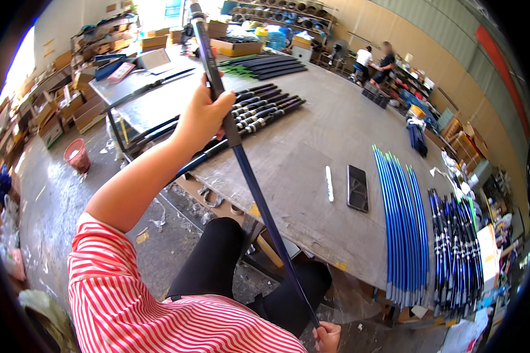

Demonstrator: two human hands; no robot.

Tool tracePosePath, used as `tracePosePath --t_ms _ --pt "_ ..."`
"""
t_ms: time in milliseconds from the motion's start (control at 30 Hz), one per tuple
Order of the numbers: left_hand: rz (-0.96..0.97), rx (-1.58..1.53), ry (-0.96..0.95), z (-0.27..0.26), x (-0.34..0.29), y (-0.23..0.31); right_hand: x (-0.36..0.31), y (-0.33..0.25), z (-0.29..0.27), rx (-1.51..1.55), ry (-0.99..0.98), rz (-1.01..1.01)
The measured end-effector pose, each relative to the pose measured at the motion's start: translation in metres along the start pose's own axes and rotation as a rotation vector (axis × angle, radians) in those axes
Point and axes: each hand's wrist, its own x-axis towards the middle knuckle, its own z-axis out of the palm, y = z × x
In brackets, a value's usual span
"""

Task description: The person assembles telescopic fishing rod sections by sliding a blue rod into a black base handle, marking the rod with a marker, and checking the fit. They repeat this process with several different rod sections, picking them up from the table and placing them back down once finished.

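A long dark-blue fishing rod (259, 203) with a black grip slants across my body, from the upper left down to the lower right. My left hand (209, 109) is wrapped round the black grip near its upper part, above the table's near edge. Low at the right, beside my knee, my right hand (327, 336) pinches the rod's thin lower end. Behind my left hand, a bundle of dark rods with silvery fittings (256, 117) lies on the table (294, 153).
On the table lie a white pen (329, 183), a black phone (357, 187), blue rod sections (401, 229) and dark-blue rods (453, 247). Green-tipped black rods (265, 66) lie farther back. A red bucket (77, 155) stands on the floor. Two people (376, 63) are in the background.
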Motion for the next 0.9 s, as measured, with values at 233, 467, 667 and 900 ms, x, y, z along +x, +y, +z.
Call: tracePosePath --t_ms 233,467,667,900 --pt "0.210 -0.254 -0.176 0.038 -0.055 0.013 0.016 -0.010 0.048 0.259 -0.194 -0.077" --pt "0.255 -0.201 -0.807 0.072 -0.147 -0.014 0.058 -0.027 0.103 0.607 -0.302 -0.161" --pt "0.037 -0.262 -1.164 0.085 -0.186 -0.047 0.060 -0.039 0.115 0.577 -0.302 -0.248" --pt "-0.102 -0.630 -1.014 0.070 -0.161 -0.086 0.034 -0.046 0.097 0.247 -0.068 -0.277"
